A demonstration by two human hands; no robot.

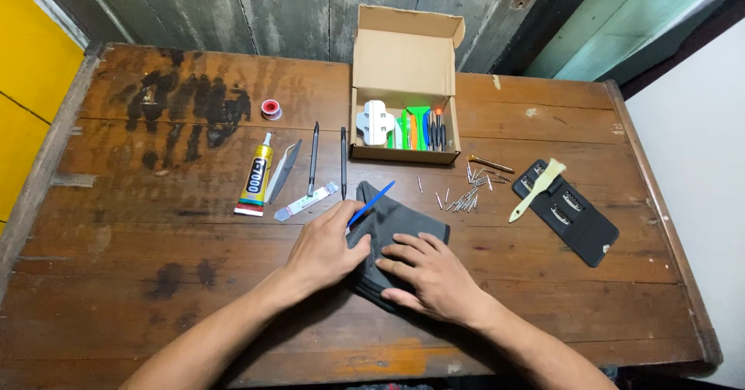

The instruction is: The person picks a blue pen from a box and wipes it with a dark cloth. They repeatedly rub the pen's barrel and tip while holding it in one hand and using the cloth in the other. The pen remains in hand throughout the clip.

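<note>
Both hands lie flat on a dark grey cloth [403,231] near the front middle of the wooden surface [155,297]. On the left hand [326,252], the grip is narrow: its fingers pinch a thin blue tool [372,203] that points up and to the right over the cloth. On the right hand [434,275], the grip is wide, with the fingers spread and pressing on the cloth, holding nothing.

Behind the cloth stands an open cardboard box [403,64] with a white part and green, orange and blue tools inside. To the left of the cloth are a glue tube [255,177], a metal blade [284,171], two black rods [314,157] and a small white strip [306,201]. A small red and white roll [271,109] lies further back. To the right, many small metal bits [469,192] are scattered, and a pale brush [537,189] rests on a black case [578,227].
</note>
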